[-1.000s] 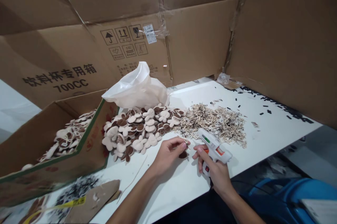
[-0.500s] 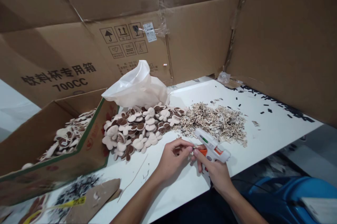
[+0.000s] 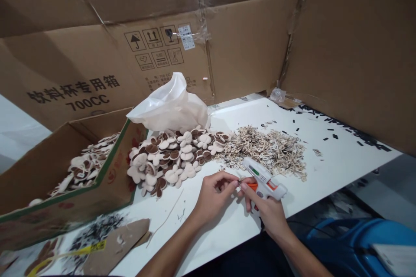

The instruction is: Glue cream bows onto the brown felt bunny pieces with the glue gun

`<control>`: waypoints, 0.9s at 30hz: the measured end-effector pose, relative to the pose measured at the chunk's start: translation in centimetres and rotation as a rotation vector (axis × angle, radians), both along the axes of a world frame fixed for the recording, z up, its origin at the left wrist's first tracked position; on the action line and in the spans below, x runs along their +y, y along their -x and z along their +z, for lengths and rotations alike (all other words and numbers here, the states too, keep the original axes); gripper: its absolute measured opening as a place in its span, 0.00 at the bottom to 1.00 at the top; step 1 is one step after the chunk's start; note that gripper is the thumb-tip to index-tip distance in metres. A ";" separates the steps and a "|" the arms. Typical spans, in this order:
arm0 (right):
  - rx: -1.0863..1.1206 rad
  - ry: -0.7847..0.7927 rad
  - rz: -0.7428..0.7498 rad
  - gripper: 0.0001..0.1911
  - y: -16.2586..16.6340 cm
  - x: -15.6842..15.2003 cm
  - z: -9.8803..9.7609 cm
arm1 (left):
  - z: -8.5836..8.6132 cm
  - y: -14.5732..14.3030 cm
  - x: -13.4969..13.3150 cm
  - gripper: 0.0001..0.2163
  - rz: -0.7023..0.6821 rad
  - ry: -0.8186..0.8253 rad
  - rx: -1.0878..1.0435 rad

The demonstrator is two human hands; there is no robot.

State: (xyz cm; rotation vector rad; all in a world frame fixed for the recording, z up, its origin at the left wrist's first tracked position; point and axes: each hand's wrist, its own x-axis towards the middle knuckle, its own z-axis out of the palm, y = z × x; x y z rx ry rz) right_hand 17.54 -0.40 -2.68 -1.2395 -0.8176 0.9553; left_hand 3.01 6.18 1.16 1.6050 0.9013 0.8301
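Note:
My right hand [image 3: 264, 208] is wrapped round a white glue gun [image 3: 264, 178] with an orange trigger, low over the white table [image 3: 334, 160]. My left hand [image 3: 212, 197] pinches a small piece right beside the gun, its fingertips meeting my right forefinger; the piece is too small to name. Just beyond the hands lies a pile of beige and brown ear-shaped felt pieces [image 3: 169, 160]. To its right spreads a heap of tiny pale bow-like bits [image 3: 269, 149].
A cardboard box [image 3: 65, 199] with more felt pieces stands at the left. A white plastic bag [image 3: 170, 105] sits behind the pile. Cardboard walls [image 3: 247, 47] enclose the back and right. Small black bits [image 3: 328, 131] dot the far right. A blue object [image 3: 354, 242] lies below the table edge.
My left hand moved right and closed in on the glue gun; its fingertips now meet my right hand. The brown piece seen under my left fingers no longer shows.

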 end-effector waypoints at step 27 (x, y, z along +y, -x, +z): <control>-0.027 0.017 -0.018 0.21 -0.1 0.0 0.0 | -0.4 0.1 0.1 0.15 -0.027 0.043 -0.009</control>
